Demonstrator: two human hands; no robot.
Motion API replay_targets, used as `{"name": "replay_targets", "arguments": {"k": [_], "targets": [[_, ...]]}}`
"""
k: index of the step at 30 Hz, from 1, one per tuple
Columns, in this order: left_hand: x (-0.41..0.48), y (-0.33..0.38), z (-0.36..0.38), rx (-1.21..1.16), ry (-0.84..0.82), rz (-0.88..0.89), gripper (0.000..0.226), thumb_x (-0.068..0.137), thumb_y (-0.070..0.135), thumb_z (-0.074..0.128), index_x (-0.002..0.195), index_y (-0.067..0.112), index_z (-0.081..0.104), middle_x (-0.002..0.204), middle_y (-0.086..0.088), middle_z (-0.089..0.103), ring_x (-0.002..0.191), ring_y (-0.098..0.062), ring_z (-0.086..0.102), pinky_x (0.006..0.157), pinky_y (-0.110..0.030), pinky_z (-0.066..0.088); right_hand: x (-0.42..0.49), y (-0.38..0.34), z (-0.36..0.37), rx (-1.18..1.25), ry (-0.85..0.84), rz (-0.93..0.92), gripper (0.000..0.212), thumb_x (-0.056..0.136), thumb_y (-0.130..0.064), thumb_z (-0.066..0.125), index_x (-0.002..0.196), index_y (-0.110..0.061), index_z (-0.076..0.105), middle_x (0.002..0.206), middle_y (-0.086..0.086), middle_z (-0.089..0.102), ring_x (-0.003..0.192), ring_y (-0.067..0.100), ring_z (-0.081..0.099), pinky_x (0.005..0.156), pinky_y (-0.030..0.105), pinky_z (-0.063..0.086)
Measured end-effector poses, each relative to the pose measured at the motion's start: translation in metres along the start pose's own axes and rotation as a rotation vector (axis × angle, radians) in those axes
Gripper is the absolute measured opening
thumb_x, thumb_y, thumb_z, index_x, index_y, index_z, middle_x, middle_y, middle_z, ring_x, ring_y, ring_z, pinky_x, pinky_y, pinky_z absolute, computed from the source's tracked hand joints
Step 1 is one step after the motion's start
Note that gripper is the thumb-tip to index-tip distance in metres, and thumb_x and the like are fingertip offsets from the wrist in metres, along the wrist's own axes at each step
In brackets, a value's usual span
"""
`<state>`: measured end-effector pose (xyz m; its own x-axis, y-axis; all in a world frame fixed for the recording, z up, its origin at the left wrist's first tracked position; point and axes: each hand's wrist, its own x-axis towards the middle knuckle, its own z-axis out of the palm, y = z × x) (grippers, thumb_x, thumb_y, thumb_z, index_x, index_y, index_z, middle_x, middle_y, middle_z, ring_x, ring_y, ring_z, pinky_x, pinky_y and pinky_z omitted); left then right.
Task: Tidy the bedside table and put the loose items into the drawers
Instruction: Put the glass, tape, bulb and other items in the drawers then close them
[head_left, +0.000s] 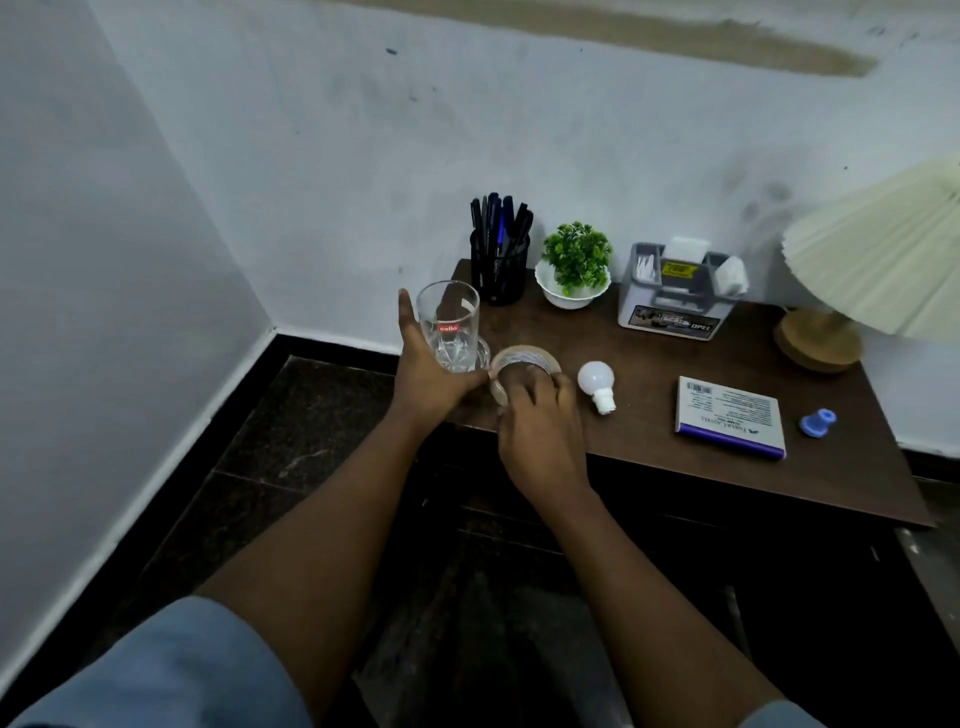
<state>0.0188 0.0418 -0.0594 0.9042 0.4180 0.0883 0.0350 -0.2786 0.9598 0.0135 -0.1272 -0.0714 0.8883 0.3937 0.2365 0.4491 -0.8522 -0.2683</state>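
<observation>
Both hands work at the near left corner of the bedside table (649, 447). The left hand (428, 382) wraps its fingers round the foot of a clear glass (448, 325), thumb standing free, while the right hand (540, 421) hooks curled fingers over the near rim of a tape roll (524, 359), which lies flat and touches the glass. From the head camera, the chief risk seems to be that glass: it is tall and smooth and stands close to the table's edge, so such a low grip could let it tip or slip. The hands also crowd each other, and pulling the roll away might knock it. A white bulb (596, 382) lies loose just beside the roll (being round, it could roll off if nudged). A box (730, 415) and a small blue piece (817, 422) lie further right, well apart from the hands. The drawers below are lost in shadow, so I cannot tell whether any is open. The right fingertips are hidden in the roll, the lamp (872, 249) is cut off at the frame's edge, and whether the glass sits on a coaster is unclear.
</observation>
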Motion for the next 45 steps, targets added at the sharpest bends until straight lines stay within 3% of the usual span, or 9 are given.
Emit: {"name": "replay_targets", "arguments": {"k": [6, 11, 17, 22, 29, 33, 36, 40, 45], "targets": [[0.004, -0.008, -0.004, -0.017, -0.005, -0.018, 0.143, 0.056, 0.034, 0.101, 0.16, 0.04, 0.003, 0.142, 0.009, 0.052, 0.128, -0.012, 0.059, 0.112, -0.043, 0.048, -0.004, 0.005, -0.002, 0.05, 0.003, 0.051, 0.037, 0.095, -0.012, 0.052, 0.131, -0.015, 0.063, 0.15, 0.012, 0.044, 0.14, 0.038, 0.032, 0.108, 0.048, 0.044], [0.007, 0.003, -0.005, -0.099, 0.046, 0.01, 0.127, 0.057, 0.031, 0.099, 0.155, 0.041, 0.019, 0.147, 0.001, 0.052, 0.126, -0.015, 0.062, 0.111, -0.047, 0.049, -0.005, 0.002, -0.009, 0.084, -0.01, 0.094, 0.04, 0.095, -0.007, 0.054, 0.133, -0.017, 0.062, 0.158, 0.013, 0.034, 0.144, 0.039, 0.032, 0.106, 0.048, 0.047], [0.005, 0.002, -0.007, -0.082, 0.037, -0.012, 0.13, 0.056, 0.029, 0.1, 0.155, 0.045, 0.017, 0.13, 0.021, 0.055, 0.117, 0.003, 0.061, 0.111, -0.043, 0.049, -0.015, 0.004, -0.015, 0.021, 0.006, 0.031, 0.04, 0.094, -0.008, 0.055, 0.133, -0.016, 0.06, 0.153, 0.013, 0.041, 0.134, 0.038, 0.047, 0.104, 0.045, 0.049], [0.001, -0.003, -0.013, -0.042, 0.005, -0.031, 0.135, 0.052, 0.033, 0.099, 0.156, 0.044, 0.013, 0.141, 0.006, 0.058, 0.121, -0.01, 0.063, 0.109, -0.045, 0.051, -0.015, 0.007, -0.015, -0.046, 0.009, 0.067, 0.043, 0.091, -0.01, 0.056, 0.133, -0.017, 0.06, 0.142, 0.012, 0.051, 0.117, 0.036, 0.056, 0.093, 0.043, 0.051], [0.004, -0.008, -0.009, -0.075, 0.021, -0.027, 0.128, 0.055, 0.031, 0.1, 0.154, 0.045, 0.02, 0.131, 0.019, 0.06, 0.119, -0.004, 0.064, 0.105, -0.04, 0.055, 0.001, -0.006, -0.011, 0.004, 0.246, 0.025, 0.043, 0.084, -0.002, 0.067, 0.126, -0.008, 0.064, 0.114, 0.018, 0.061, 0.093, 0.035, 0.058, 0.076, 0.043, 0.05], [0.008, -0.008, -0.007, -0.046, 0.08, -0.022, 0.102, 0.057, 0.033, 0.097, 0.143, 0.039, 0.041, 0.122, 0.015, 0.069, 0.108, -0.003, 0.069, 0.098, -0.035, 0.058, 0.006, -0.028, 0.001, 0.425, 0.107, -0.042, 0.054, 0.093, -0.013, 0.063, 0.145, -0.011, 0.047, 0.133, 0.011, 0.058, 0.121, 0.025, 0.055, 0.098, 0.038, 0.05], [0.009, -0.006, -0.008, -0.012, 0.118, -0.028, 0.069, 0.059, 0.031, 0.094, 0.119, 0.03, 0.06, 0.105, 0.012, 0.075, 0.095, -0.002, 0.073, 0.092, -0.041, 0.061, 0.007, -0.035, 0.015, 0.433, -0.018, -0.067, 0.084, 0.09, -0.022, 0.071, 0.158, -0.008, 0.024, 0.162, 0.011, 0.032, 0.149, 0.027, 0.029, 0.123, 0.038, 0.026], [0.005, -0.002, -0.014, -0.042, 0.092, -0.058, 0.064, 0.059, 0.033, 0.095, 0.114, 0.029, 0.064, 0.104, 0.009, 0.077, 0.094, -0.009, 0.075, 0.09, -0.043, 0.062, 0.013, -0.043, 0.025, 0.355, -0.076, -0.053, 0.111, 0.086, -0.034, 0.076, 0.161, -0.005, -0.001, 0.17, 0.012, 0.006, 0.157, 0.031, 0.007, 0.125, 0.04, 0.009], [-0.005, 0.005, -0.027, -0.142, -0.042, -0.084, 0.059, 0.061, 0.018, 0.095, 0.115, 0.019, 0.07, 0.104, -0.002, 0.08, 0.097, -0.02, 0.077, 0.092, -0.049, 0.061, 0.019, -0.05, 0.028, 0.351, -0.023, 0.041, 0.117, 0.082, -0.042, 0.079, 0.16, -0.004, 0.001, 0.163, 0.018, 0.029, 0.147, 0.037, 0.028, 0.122, 0.044, 0.024]]}}
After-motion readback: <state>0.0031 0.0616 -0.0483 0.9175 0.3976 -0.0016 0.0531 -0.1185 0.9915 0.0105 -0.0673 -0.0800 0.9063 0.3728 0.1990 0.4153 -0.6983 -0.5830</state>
